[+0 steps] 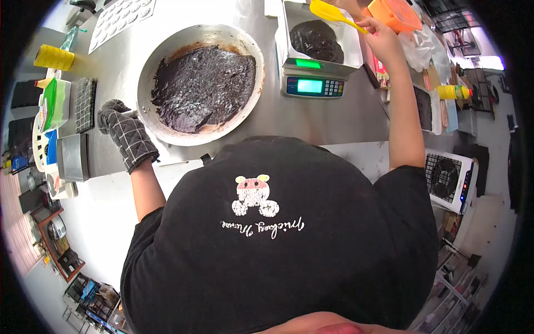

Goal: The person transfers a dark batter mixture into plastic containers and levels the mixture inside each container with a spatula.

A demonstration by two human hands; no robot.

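Observation:
My left hand point(128, 133), in a dark checked oven mitt, is closed around the short handle of a wide round metal pan point(143, 83). Dark, shiny, sticky-looking mass point(203, 86) covers most of the pan's floor. My right hand point(379, 40) grips the handle of a yellow spatula point(328, 11), held over the far right edge of a paper-lined tray point(350, 47). A smaller dark heap point(317, 40) lies in this tray, which rests on a digital scale point(314, 87) with a lit green display.
A sheet of round printed shapes point(122, 19) lies at the back left. Left of the mitt are a folded checked cloth point(85, 104) and a grey box point(73, 157). An orange container point(396, 15), plastic bags point(418, 49) and a yellow-capped bottle point(455, 92) stand on the right.

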